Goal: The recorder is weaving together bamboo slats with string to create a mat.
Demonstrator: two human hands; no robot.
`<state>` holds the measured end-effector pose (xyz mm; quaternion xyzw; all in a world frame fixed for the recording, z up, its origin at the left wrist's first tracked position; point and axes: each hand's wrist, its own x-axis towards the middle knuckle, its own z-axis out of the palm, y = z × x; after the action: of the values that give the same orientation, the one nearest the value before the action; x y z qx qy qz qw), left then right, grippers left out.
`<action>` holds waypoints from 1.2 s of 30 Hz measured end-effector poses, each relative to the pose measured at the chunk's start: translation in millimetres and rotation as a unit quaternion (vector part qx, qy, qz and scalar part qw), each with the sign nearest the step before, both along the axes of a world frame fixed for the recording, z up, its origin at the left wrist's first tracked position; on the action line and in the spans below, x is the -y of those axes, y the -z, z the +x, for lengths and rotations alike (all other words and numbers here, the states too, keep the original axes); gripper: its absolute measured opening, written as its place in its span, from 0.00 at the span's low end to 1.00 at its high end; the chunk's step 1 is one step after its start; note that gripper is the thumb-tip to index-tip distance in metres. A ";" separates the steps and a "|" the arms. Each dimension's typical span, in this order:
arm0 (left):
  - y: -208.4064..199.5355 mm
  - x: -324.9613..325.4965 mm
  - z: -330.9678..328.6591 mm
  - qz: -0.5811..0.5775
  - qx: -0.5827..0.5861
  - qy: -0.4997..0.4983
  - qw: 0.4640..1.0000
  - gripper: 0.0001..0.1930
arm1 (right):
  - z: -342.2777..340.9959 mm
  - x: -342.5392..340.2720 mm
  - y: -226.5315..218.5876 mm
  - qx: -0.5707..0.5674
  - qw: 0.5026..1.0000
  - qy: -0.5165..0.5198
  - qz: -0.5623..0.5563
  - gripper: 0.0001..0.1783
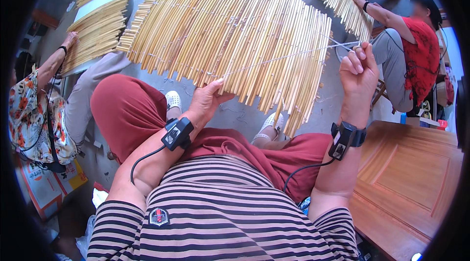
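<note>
A wide mat of pale yellow reed sticks [220, 26], bound with rows of thin white string, spreads out in front of my knees. At its near edge my left hand [206, 100] grips the ends of the sticks, thumb on top and fingers hidden underneath. My right hand [360, 68] is raised beyond the mat's right side, fingers curled and pinched on a white string [293, 56]. That string runs taut across the mat toward my left hand, and a second strand crosses it close to my right fingertips.
A co-worker at the left rests a hand [71, 40] on another reed mat [95, 31]. At the right, a person in red [420, 60] reaches over a third mat [342, 1]. A brown wooden panel [411, 168] lies by my right elbow; cardboard boxes [46, 187] stand lower left.
</note>
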<state>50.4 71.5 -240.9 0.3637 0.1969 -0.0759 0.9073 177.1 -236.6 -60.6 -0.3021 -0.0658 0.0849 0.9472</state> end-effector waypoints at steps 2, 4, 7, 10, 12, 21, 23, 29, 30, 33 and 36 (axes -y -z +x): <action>-0.3 0.3 -2.4 0.002 0.004 0.005 1.000 0.16 | -5.7 4.3 -2.4 -0.005 1.000 0.019 0.004 0.09; -2.6 -3.6 -4.1 0.016 -0.008 0.016 1.000 0.16 | -18.1 1.1 -3.1 -0.014 0.999 0.044 -0.016 0.08; -2.3 -1.7 -2.1 0.022 -0.008 0.013 1.000 0.16 | -32.7 11.7 -10.2 0.018 0.983 0.108 -0.148 0.08; -3.5 -0.8 -2.5 0.016 -0.002 0.013 1.000 0.15 | -49.9 5.6 -29.0 0.027 0.945 0.176 -0.274 0.07; -0.2 -1.4 -2.4 0.018 -0.003 0.018 1.000 0.16 | -67.6 13.0 -39.4 0.053 0.872 0.226 -0.431 0.07; 6.0 5.5 -1.4 -0.027 0.003 0.013 1.000 0.15 | -194.6 43.9 -81.5 0.099 0.354 0.241 -0.898 0.05; 8.3 1.7 -0.9 -0.019 -0.004 -0.007 1.000 0.15 | -226.3 48.3 -87.1 0.086 0.299 0.225 -0.923 0.05; -16.9 0.8 -4.6 -0.073 -0.076 0.002 0.994 0.15 | -349.7 74.6 -2.6 -0.077 0.388 0.315 -0.863 0.10; -24.8 1.9 -5.8 -0.045 -0.108 0.025 0.993 0.16 | -369.6 70.8 23.0 -0.160 0.424 0.309 -0.836 0.10; -24.6 3.0 -6.1 -0.025 -0.130 0.074 0.988 0.23 | -419.7 49.0 81.1 -0.251 0.544 0.289 -0.746 0.08; -25.3 9.9 -6.1 -0.109 -0.136 0.127 0.976 0.26 | -448.0 43.8 80.9 -0.302 0.564 0.298 -0.709 0.08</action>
<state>44.3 61.6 -215.7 0.2707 0.2608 -0.2605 0.8893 -270.8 -280.3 -141.6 -0.8356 0.3989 -0.0964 0.3652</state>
